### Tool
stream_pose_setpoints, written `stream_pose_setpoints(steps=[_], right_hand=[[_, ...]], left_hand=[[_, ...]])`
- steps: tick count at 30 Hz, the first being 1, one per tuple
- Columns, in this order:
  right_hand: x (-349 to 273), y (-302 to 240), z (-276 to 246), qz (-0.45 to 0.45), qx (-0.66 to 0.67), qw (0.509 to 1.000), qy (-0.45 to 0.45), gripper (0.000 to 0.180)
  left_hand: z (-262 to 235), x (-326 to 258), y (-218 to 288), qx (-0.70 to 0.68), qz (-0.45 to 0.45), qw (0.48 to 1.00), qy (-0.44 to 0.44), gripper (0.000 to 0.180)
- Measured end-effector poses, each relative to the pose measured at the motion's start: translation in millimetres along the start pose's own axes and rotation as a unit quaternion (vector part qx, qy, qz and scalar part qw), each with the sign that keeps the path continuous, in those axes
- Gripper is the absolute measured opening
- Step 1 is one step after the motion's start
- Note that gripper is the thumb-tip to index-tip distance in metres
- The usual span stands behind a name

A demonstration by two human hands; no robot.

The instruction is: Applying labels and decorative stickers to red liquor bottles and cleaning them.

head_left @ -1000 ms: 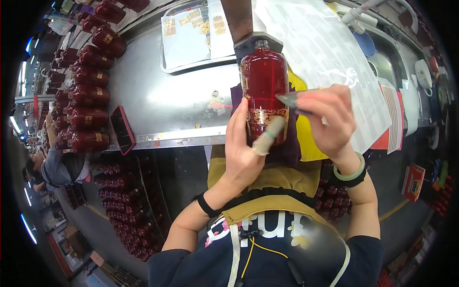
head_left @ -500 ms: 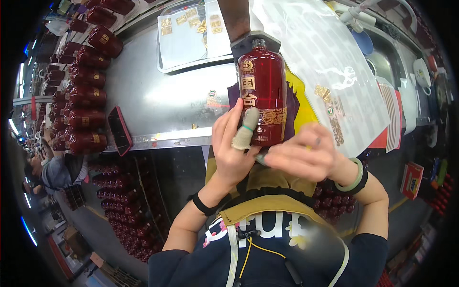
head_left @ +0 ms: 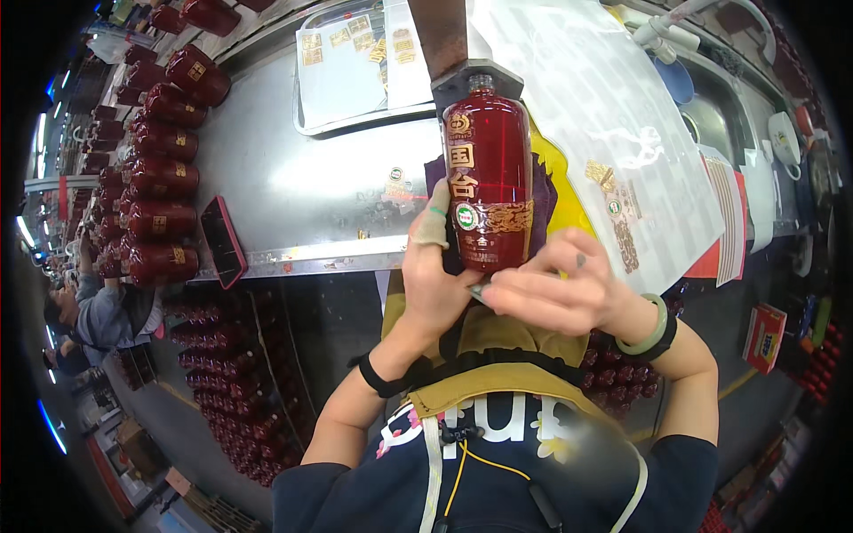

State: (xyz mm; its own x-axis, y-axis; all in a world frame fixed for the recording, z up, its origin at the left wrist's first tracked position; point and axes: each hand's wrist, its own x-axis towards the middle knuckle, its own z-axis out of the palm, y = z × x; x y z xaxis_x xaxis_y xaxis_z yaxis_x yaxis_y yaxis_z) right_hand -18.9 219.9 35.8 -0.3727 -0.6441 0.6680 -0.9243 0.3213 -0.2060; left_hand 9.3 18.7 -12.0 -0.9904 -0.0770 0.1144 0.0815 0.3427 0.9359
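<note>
A dark red glass bottle point(head_left: 498, 169) with gold lettering and a gold patterned band lies neck away from me, its base toward me. A round white and green sticker point(head_left: 466, 216) sits on its lower left front. My left hand point(head_left: 429, 271) grips the bottle's lower left side, with a pale finger cot point(head_left: 433, 229) on one finger and the thumb by the base. Close to the base's right corner, my right hand point(head_left: 560, 289) has its fingers pinched together. A small grey tip point(head_left: 480, 291) pokes out from them; most of that tool is hidden.
On the bench stand rows of red bottles point(head_left: 160, 220) at left, near a phone point(head_left: 222, 242) in a pink case. A tray point(head_left: 333, 93) holds gold stickers. White label sheets point(head_left: 613, 133) spread at right, before a sink point(head_left: 711, 111). Another person point(head_left: 111, 311) works at far left.
My left cot-covered finger has moved off the bottle's front to its left side, uncovering the round sticker. My right hand has shifted slightly left and down, staying by the base.
</note>
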Motion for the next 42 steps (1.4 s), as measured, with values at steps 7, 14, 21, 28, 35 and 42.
stream_pose_setpoints(steps=[7, 14, 21, 28, 35, 42], right_hand=[[3.1, 22.2, -8.8, 0.062, -0.089, 0.994, 0.020, 0.031], [5.3, 26.4, -2.6, 0.104, -0.056, 0.990, 0.075, 0.031], [5.8, 14.6, -6.7, 0.105, -0.040, 0.991, 0.070, 0.035], [2.3, 2.7, -2.4, 0.083, -0.019, 0.995, 0.053, 0.033], [-0.4, -8.8, 1.1, 0.081, 0.014, 0.996, 0.032, 0.033], [-12.6, -3.5, 5.7, 0.053, 0.007, 0.997, 0.050, 0.035]], left_hand=[[-11.7, 5.0, 12.6, 0.131, 0.197, 0.971, 0.024, 0.089], [2.1, 7.3, -2.5, 0.105, 0.082, 0.991, 0.000, 0.103], [-3.9, 8.7, 9.3, 0.133, 0.187, 0.973, 0.021, 0.089], [-1.1, 5.7, -5.0, 0.100, 0.139, 0.985, 0.009, 0.091], [-3.4, 4.3, -3.0, 0.110, 0.163, 0.980, 0.016, 0.090], [-7.7, 6.7, -8.7, 0.132, 0.208, 0.969, -0.018, 0.096]])
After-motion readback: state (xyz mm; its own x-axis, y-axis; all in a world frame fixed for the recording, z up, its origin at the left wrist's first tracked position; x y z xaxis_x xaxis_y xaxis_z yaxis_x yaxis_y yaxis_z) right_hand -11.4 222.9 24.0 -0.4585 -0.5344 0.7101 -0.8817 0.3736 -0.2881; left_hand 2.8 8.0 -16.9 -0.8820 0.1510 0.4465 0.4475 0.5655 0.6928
